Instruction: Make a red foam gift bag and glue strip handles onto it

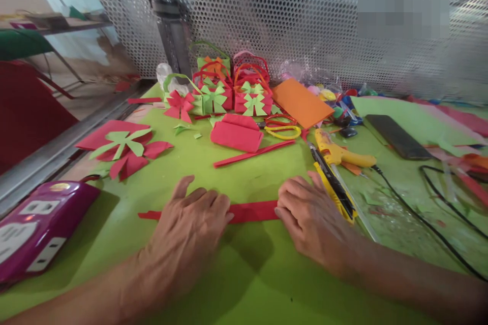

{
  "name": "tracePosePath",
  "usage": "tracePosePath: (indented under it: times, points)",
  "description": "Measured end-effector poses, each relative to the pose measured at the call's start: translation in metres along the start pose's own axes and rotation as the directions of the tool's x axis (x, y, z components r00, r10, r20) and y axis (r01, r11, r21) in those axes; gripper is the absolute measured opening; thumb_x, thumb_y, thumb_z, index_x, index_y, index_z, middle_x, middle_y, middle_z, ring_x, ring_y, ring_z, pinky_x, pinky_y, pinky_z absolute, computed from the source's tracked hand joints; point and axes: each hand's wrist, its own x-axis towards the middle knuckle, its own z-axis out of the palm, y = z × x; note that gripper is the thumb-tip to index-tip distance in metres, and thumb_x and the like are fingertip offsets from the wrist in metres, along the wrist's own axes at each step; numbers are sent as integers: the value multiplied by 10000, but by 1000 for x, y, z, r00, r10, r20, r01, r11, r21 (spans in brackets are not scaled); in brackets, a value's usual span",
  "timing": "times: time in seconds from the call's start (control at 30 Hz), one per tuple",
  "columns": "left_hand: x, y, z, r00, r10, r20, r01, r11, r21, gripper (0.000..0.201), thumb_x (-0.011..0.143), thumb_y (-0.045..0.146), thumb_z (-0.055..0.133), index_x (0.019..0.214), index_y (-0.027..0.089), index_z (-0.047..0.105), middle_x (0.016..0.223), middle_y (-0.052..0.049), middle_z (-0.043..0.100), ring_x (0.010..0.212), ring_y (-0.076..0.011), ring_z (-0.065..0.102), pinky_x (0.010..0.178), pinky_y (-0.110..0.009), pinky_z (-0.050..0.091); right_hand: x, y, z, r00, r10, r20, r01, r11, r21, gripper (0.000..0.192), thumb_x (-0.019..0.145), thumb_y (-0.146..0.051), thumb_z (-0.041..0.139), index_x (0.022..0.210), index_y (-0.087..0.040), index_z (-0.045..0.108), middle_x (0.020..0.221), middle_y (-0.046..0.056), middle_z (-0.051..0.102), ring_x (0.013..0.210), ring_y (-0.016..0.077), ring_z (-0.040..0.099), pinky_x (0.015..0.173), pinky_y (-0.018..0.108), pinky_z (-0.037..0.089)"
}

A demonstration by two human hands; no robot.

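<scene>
Where the two hands meet near the front of the bench (259, 183), a long red paper strip (251, 212) lies flat on the lime-green paper that covers the surface. The strip is narrow, straight-edged and matte, running left to right, with its left tip poking out past the left hand (190, 223). That hand lies palm down on the strip, its fingers (213, 208) close together and flat, pressing rather than gripping. The right hand (308, 218) rests on the strip's other end, fingers curled and narrow, their tips touching the paper.

Just beside the right hand lies a yellow and black utility knife (335, 188), with a yellow glue gun (339, 152) behind it. Further back are a folded red paper piece (236, 132), small paper baskets (232, 91) with green bows, and an orange sheet (301, 101). A glossy purple power strip (38, 228) sits at the left edge, before a perforated metal screen (290, 15).
</scene>
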Motion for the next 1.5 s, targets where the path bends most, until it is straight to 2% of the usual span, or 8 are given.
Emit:
tracePosePath:
  times: [0.17,0.27,0.33,0.4,0.63,0.77,1.33,1.5]
  points:
    - [-2,1,-2,998,37,43,-39,998,51,240,818,44,373,703,169,542,597,5,544,539,-156,502,878,-512,336,-1,1,0,1000,8,28,-8,1000,-4,195,814,-97,445,646,-179,500,742,18,535,749,167,458,894,456,250]
    - [-2,0,-1,996,86,35,-89,993,82,332,806,10,356,935,197,597,636,3,559,562,-162,517,872,-521,338,0,1,-1,1000,7,15,-7,1000,-1,194,812,-104,449,640,-181,493,738,15,533,738,160,455,904,453,241]
    - [-2,-1,-1,988,145,52,-149,984,95,454,806,17,352,1141,260,537,671,4,571,586,-169,535,862,-534,345,1,1,-1,1000,5,8,-5,1000,-3,192,809,-110,454,634,-181,491,735,16,534,728,156,455,887,439,254]
    - [-2,-2,-1,978,194,81,-202,974,101,508,808,34,359,1221,304,480,687,3,572,604,-177,549,855,-545,352,2,0,-2,1000,6,10,-6,1000,3,191,804,-113,463,627,-181,486,729,16,532,725,156,456,849,412,279]
    - [1,-1,-2,973,203,109,-217,968,126,484,801,41,397,1195,300,508,673,-1,555,604,-171,552,836,-509,377,5,6,-4,993,77,88,-91,981,169,218,797,-92,492,599,-178,462,720,6,525,752,154,459,737,334,320]
    - [2,0,-1,980,185,75,-193,974,116,465,803,37,394,1166,284,546,641,-1,524,563,-167,529,831,-510,366,5,9,-2,994,80,68,-94,968,234,207,832,-146,500,629,-183,505,737,3,533,755,151,467,738,332,327]
    - [0,2,1,984,162,75,-170,978,119,399,828,48,386,1109,266,566,671,-11,550,593,-177,542,846,-506,374,9,3,-4,993,81,82,-94,980,178,239,777,-88,504,565,-173,433,749,15,527,771,156,458,752,353,318]
    - [-4,-1,4,986,166,32,-169,978,119,390,791,9,397,1137,153,509,700,-31,586,624,-192,561,847,-505,389,8,2,-3,993,87,82,-98,984,148,231,781,-96,521,573,-168,452,767,17,542,795,164,475,773,367,308]
